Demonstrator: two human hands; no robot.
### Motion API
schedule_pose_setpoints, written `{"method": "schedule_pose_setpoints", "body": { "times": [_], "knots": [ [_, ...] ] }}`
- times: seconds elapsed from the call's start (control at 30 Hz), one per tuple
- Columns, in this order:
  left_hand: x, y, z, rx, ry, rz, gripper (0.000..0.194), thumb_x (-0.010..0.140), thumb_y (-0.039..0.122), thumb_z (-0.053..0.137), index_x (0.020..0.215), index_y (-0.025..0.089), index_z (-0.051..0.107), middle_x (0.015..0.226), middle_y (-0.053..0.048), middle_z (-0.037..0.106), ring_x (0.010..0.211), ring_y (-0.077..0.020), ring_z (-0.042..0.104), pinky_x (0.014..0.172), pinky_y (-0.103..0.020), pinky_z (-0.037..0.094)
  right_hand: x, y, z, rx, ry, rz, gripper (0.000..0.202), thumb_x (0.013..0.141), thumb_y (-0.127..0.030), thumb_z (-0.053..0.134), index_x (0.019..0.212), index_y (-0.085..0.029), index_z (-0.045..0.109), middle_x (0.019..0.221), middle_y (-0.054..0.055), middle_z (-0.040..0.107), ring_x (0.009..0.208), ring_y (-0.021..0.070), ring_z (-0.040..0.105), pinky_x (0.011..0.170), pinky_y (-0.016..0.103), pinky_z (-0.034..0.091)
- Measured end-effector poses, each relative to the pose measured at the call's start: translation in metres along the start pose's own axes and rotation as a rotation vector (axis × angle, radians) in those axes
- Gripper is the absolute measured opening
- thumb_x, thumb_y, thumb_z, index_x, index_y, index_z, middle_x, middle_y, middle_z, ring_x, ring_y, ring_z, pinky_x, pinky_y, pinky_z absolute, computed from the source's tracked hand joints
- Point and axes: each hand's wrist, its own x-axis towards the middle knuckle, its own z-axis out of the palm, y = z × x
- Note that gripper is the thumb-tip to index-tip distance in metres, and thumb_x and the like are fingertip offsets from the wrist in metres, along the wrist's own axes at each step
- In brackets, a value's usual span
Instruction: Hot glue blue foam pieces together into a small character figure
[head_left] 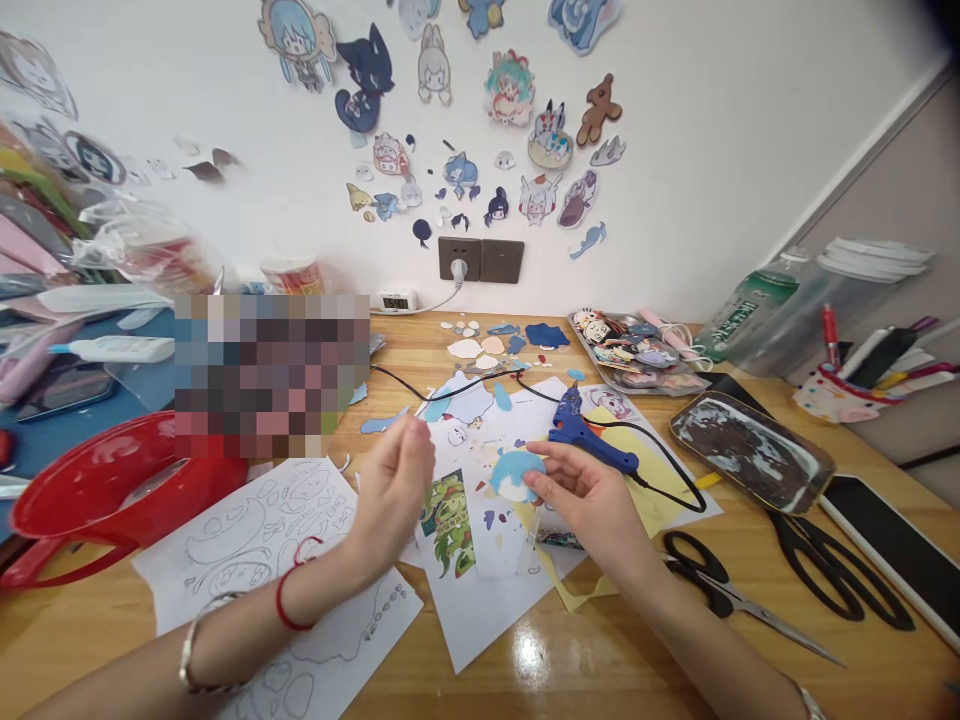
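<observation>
My right hand (581, 490) pinches a rounded blue-and-white cutout (517, 472) between thumb and fingers, over the loose papers. To its left my left hand (399, 470) is raised and closed like a fist. A thin pale tip shows above its fingers, too small to name. Just beyond the right hand a blue hot glue gun (592, 435) lies on its side with its black cord trailing. Beneath the hands are white sheets (469, 640) and a green printed picture (448, 525). Small paper scraps are scattered there.
Black-handled scissors (739, 600) lie right of my right arm, with a phone (892, 550) beyond. A sheet of drawn outlines (300, 520) and a red basin (120, 490) are at left. A tray of cutouts (637, 350) and a pen holder (847, 390) stand at back right.
</observation>
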Motion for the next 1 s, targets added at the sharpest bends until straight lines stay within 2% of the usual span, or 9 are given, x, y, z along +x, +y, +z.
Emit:
{"method": "schedule_pose_setpoints", "body": {
  "times": [0.07, 0.13, 0.2, 0.27, 0.33, 0.4, 0.73, 0.87, 1.0],
  "knots": [
    [0.013, 0.012, -0.010, -0.008, 0.101, 0.047, 0.031, 0.092, 0.042, 0.029, 0.069, 0.023, 0.039, 0.050, 0.007, 0.021, 0.045, -0.0109, 0.022, 0.044, -0.025, 0.022, 0.000, 0.000, 0.000, -0.012, 0.016, -0.016, 0.033, 0.071, -0.034, 0.067, 0.099, -0.017, 0.062, 0.078, 0.003, 0.062, 0.071, 0.0152, 0.060, 0.067, 0.030, 0.051],
    [0.019, 0.018, -0.015, 0.154, 0.154, 0.132, 0.023, 0.088, 0.038, 0.043, 0.078, 0.023, 0.057, 0.051, 0.006, 0.032, 0.047, -0.0107, 0.031, 0.046, -0.025, 0.026, -0.001, 0.000, 0.001, -0.015, 0.036, -0.016, 0.033, 0.070, -0.035, 0.067, 0.098, -0.018, 0.062, 0.077, 0.002, 0.062, 0.069, 0.0154, 0.060, 0.066, 0.030, 0.052],
    [0.018, 0.018, -0.014, 0.313, 0.088, 0.286, 0.013, 0.082, 0.030, 0.056, 0.079, 0.024, 0.067, 0.059, 0.003, 0.046, 0.056, -0.0111, 0.043, 0.053, -0.025, 0.033, -0.002, 0.000, 0.002, 0.010, 0.053, -0.002, 0.034, 0.069, -0.036, 0.068, 0.098, -0.018, 0.062, 0.078, 0.003, 0.063, 0.069, 0.0158, 0.061, 0.065, 0.030, 0.053],
    [0.010, 0.013, -0.008, 0.401, -0.027, 0.464, 0.007, 0.077, 0.023, 0.063, 0.077, 0.024, 0.070, 0.070, 0.001, 0.053, 0.066, -0.0122, 0.050, 0.059, -0.026, 0.039, -0.003, -0.001, 0.003, 0.056, 0.060, 0.015, 0.036, 0.069, -0.037, 0.069, 0.099, -0.018, 0.062, 0.079, 0.003, 0.064, 0.070, 0.0162, 0.063, 0.065, 0.030, 0.054],
    [0.001, 0.006, -0.001, 0.465, -0.090, 0.597, 0.007, 0.075, 0.020, 0.065, 0.078, 0.024, 0.070, 0.074, -0.001, 0.055, 0.069, -0.0129, 0.053, 0.062, -0.027, 0.042, -0.005, -0.002, 0.004, 0.093, 0.060, 0.022, 0.037, 0.068, -0.037, 0.069, 0.099, -0.018, 0.061, 0.078, 0.003, 0.065, 0.069, 0.0163, 0.063, 0.064, 0.030, 0.055],
    [-0.005, 0.001, 0.005, 0.523, -0.100, 0.671, 0.008, 0.075, 0.018, 0.065, 0.079, 0.023, 0.070, 0.076, -0.002, 0.056, 0.069, -0.0132, 0.053, 0.062, -0.028, 0.042, -0.006, -0.003, 0.005, 0.106, 0.052, 0.021, 0.036, 0.068, -0.035, 0.070, 0.098, -0.018, 0.061, 0.075, 0.002, 0.064, 0.067, 0.0158, 0.063, 0.063, 0.030, 0.055],
    [-0.007, -0.001, 0.004, 0.771, -0.127, 0.832, 0.012, 0.080, 0.016, 0.059, 0.086, 0.024, 0.066, 0.080, -0.002, 0.061, 0.070, -0.0140, 0.051, 0.063, -0.028, 0.039, -0.013, -0.006, 0.009, 0.056, -0.016, -0.024, 0.034, 0.070, -0.032, 0.068, 0.100, -0.019, 0.061, 0.077, 0.003, 0.064, 0.071, 0.0157, 0.062, 0.065, 0.029, 0.051],
    [-0.001, -0.004, -0.003, 0.837, -0.278, 0.970, 0.016, 0.081, 0.009, 0.054, 0.090, 0.020, 0.061, 0.081, -0.003, 0.059, 0.074, -0.0156, 0.051, 0.065, -0.029, 0.038, -0.012, -0.006, 0.009, 0.046, -0.063, -0.048, 0.033, 0.070, -0.030, 0.067, 0.101, -0.020, 0.061, 0.075, 0.001, 0.063, 0.070, 0.0147, 0.060, 0.066, 0.028, 0.050],
    [0.004, -0.008, -0.003, 0.953, -0.414, 1.047, 0.012, 0.083, 0.010, 0.049, 0.093, 0.015, 0.055, 0.081, -0.005, 0.057, 0.077, -0.0180, 0.049, 0.068, -0.031, 0.039, -0.012, -0.006, 0.008, 0.084, -0.105, -0.057, 0.034, 0.070, -0.027, 0.067, 0.103, -0.020, 0.060, 0.072, -0.001, 0.061, 0.068, 0.0129, 0.059, 0.064, 0.026, 0.049]
  ]
}}
